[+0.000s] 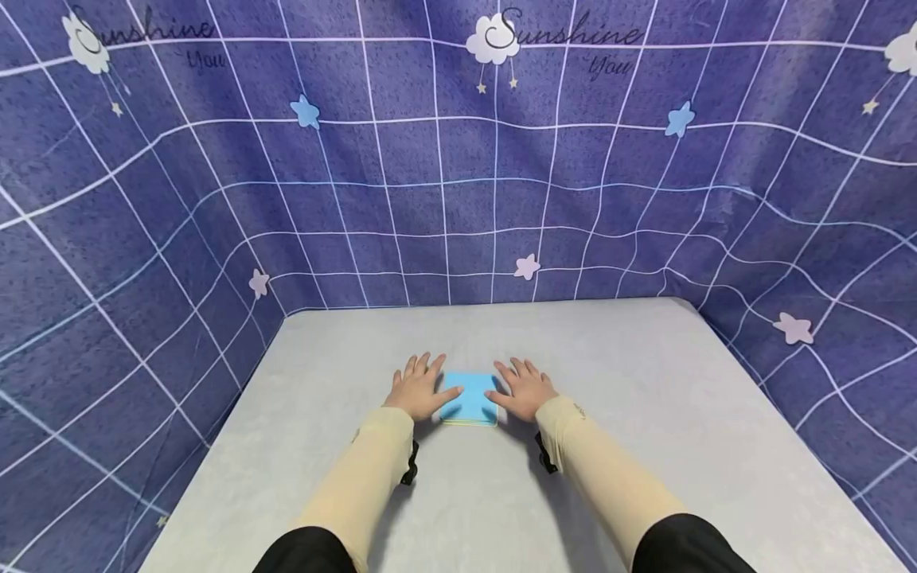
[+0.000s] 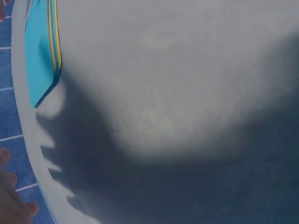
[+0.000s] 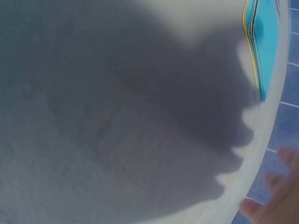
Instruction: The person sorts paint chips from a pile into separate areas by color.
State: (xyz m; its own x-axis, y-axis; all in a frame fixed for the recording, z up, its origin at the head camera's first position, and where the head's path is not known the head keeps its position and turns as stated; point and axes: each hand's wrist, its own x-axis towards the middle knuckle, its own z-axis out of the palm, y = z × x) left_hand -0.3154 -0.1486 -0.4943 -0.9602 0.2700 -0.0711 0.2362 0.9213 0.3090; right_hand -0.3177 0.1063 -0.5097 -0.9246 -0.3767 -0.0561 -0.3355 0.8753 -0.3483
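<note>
A small stack of thin square sheets (image 1: 469, 396) lies on the pale grey table, light blue on top with a yellow edge showing at the near side. Layered blue, yellow and dark edges of the stack (image 2: 39, 56) show at the upper left of the left wrist view. My left hand (image 1: 419, 388) is beside its left side, fingers spread, thumb over the blue surface. At the other side, my right hand (image 1: 524, 390) mirrors it, thumb pointing inward over the edge. Shadows fall apart from both hands, so they appear raised; neither holds anything.
The grey tabletop (image 1: 358, 342) reaches back to a blue-purple curtain (image 1: 401, 207) with white grid lines, stars and clouds, which also hangs along the left and right sides. Dark bands (image 1: 410, 463) circle the wrists over cream sleeves.
</note>
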